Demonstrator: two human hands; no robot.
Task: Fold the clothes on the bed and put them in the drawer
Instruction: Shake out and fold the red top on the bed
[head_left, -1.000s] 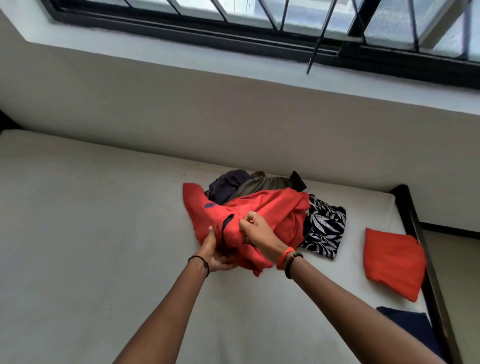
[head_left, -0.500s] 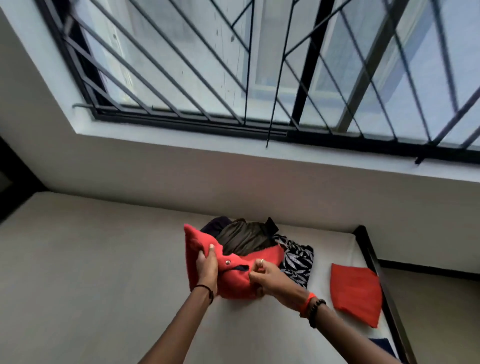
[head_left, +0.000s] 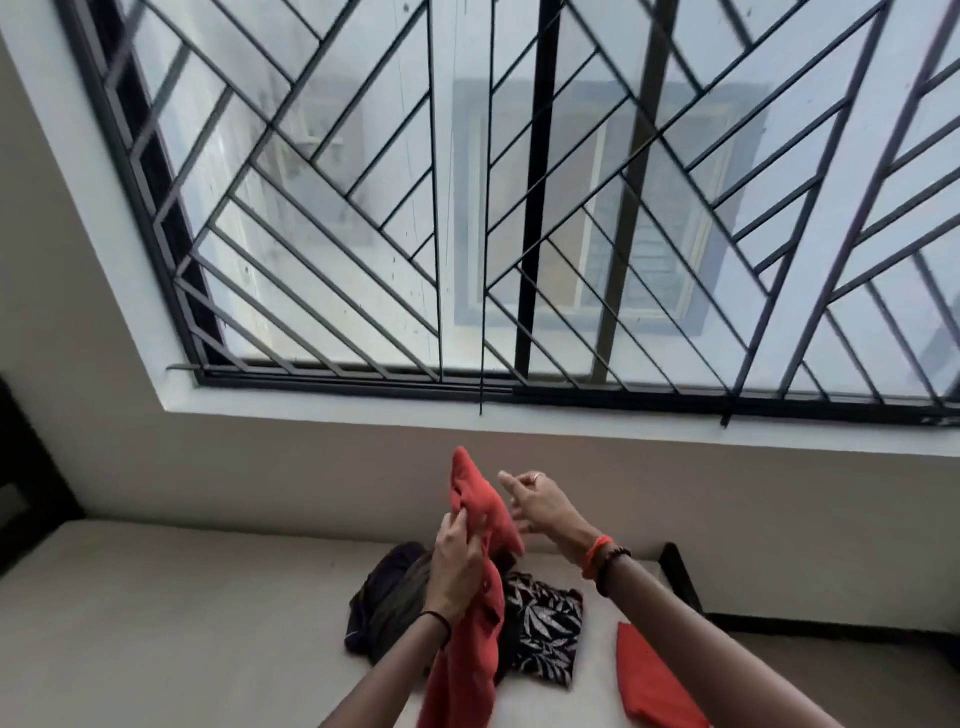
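Both arms reach forward; left hand (head_left: 460, 564) grips the red garment (head_left: 467, 670), right hand (head_left: 540, 504) loose-fingered beside it

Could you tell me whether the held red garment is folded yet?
Unfolded: the red garment hangs bunched from the left hand, above the bed.

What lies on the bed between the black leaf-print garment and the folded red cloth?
Nothing: in the head view, only a bare strip of bed sheet separates the leaf-print garment from the folded red cloth.
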